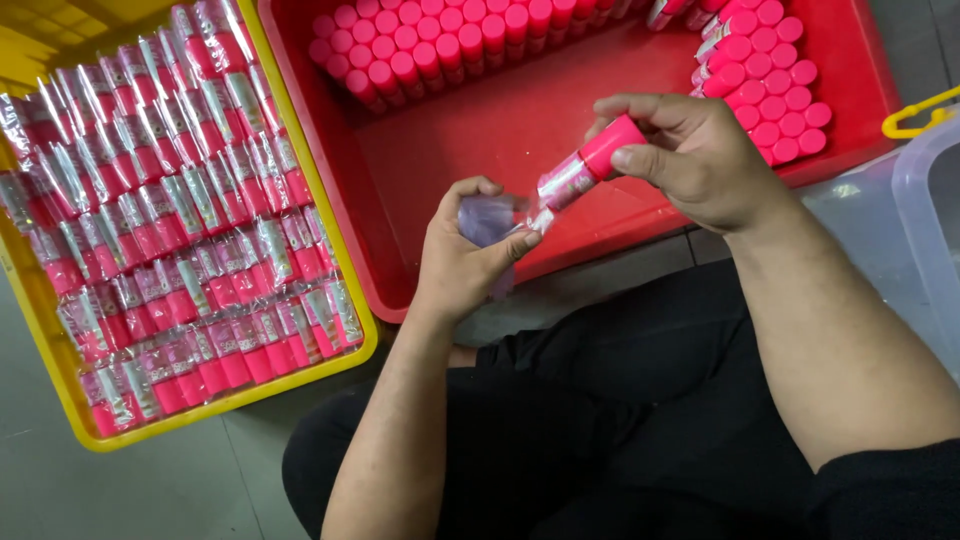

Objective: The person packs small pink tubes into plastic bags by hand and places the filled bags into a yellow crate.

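R hand pinches a pink-capped cylindrical tube, tilted, over the red plastic crate. L hand fingers closed on a clear plastic sleeve at the tube's lower end. Bare tubes stand upright in 2 clusters in the red crate; sleeved tubes lie in rows in the yellow plastic crate, L side.

Grey smooth floor, evenly lit. Yellow crate at 9 o'clock, red crate at 12, clear bin at 3.
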